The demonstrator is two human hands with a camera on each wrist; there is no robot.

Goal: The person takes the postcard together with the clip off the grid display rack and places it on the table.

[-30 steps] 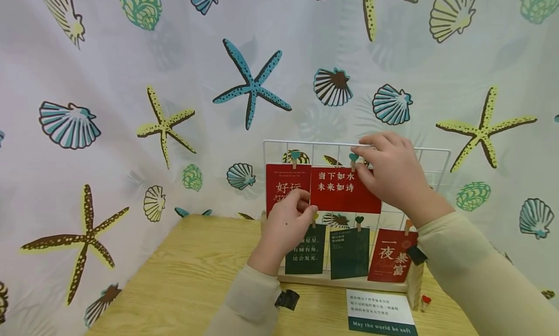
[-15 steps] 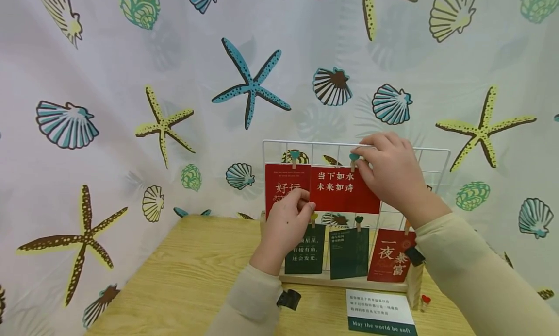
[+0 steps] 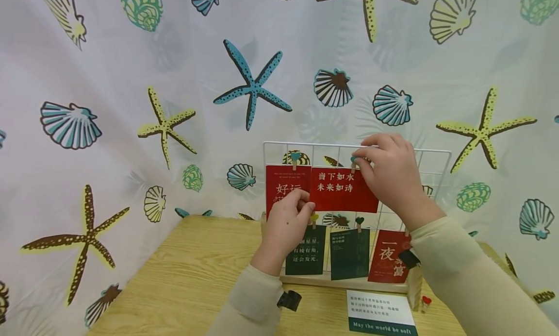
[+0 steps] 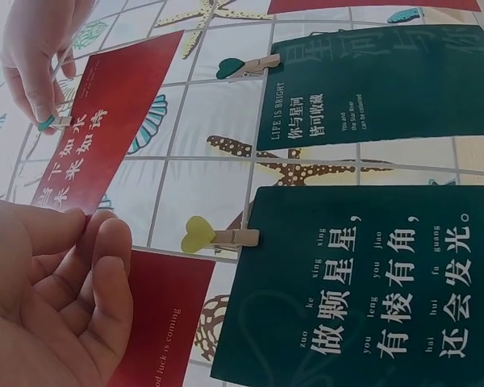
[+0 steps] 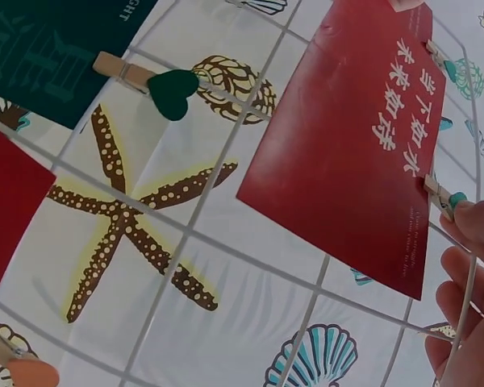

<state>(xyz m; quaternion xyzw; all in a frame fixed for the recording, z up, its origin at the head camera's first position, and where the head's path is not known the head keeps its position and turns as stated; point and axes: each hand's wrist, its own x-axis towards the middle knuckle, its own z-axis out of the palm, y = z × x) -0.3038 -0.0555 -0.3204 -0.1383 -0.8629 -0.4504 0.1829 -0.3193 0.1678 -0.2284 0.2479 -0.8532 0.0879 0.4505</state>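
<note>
A wide red card (image 3: 340,197) with white characters hangs against the upper part of a white wire grid (image 3: 430,161). My left hand (image 3: 286,224) pinches its lower left corner between thumb and index finger, as the left wrist view also shows. On the card's top edge is a wooden clothespin (image 5: 440,192) with a teal heart; my right hand (image 3: 390,171) pinches its heart end between thumb and index finger, the other fingers behind the grid's top wire. Left of this card, another red card (image 3: 279,176) hangs from a teal-heart clothespin (image 3: 295,157), partly hidden by my left hand.
Below hang two dark green cards (image 3: 349,253) and a red card (image 3: 388,258), clipped to the grid. The grid stands in a wooden base (image 3: 345,283) on a wood-grain table (image 3: 174,268). A white and green card (image 3: 381,307) and a red-heart clothespin (image 3: 425,303) lie in front.
My right thumb and index finger have closed further over the teal heart, and my right forearm has shifted slightly left. The card's right end has moved slightly left; my left hand stays in place.
</note>
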